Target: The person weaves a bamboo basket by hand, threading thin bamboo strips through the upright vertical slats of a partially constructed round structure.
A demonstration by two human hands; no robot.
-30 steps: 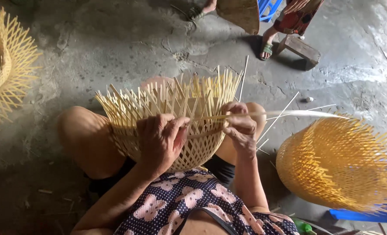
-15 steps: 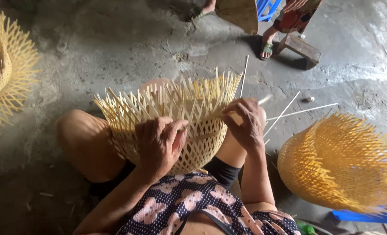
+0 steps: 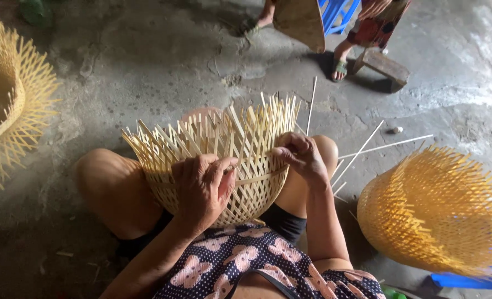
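Basket: I see the pale half-woven bamboo basket with loose upright strips resting on the lap, under both palms.
Left hand: fingers clenched on the woven wall, unchanged.
Right hand: half a second ago raised; now lowered, fingertips pinching a thin horizontal bamboo strip (pulled tighter, I judge).

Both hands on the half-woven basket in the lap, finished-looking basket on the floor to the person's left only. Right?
Not quite. The head view shows both hands, left hand and right hand, on the half-woven basket, but unfinished baskets sit on both sides: left basket, right basket.
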